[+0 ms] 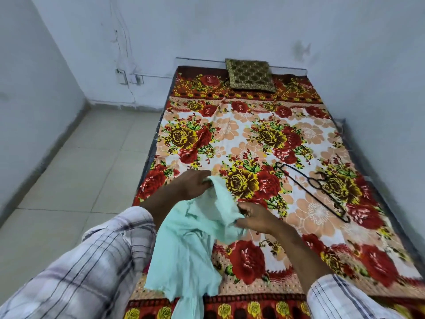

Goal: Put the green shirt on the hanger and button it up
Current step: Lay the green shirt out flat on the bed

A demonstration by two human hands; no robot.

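A pale green shirt [188, 245] hangs bunched over the near end of the bed, held up by both hands. My left hand [192, 184] grips its upper edge at the top. My right hand [255, 217] pinches the cloth lower and to the right. A black hanger [310, 192] lies flat on the floral bedsheet, apart from the shirt, to the right of my right hand. Most of the shirt's front and its buttons are hidden in the folds.
The bed with a red and yellow floral sheet [253, 139] runs along the right wall. A brown patterned cushion [249, 75] sits at its far end. Tiled floor [80, 169] lies to the left, with white walls around.
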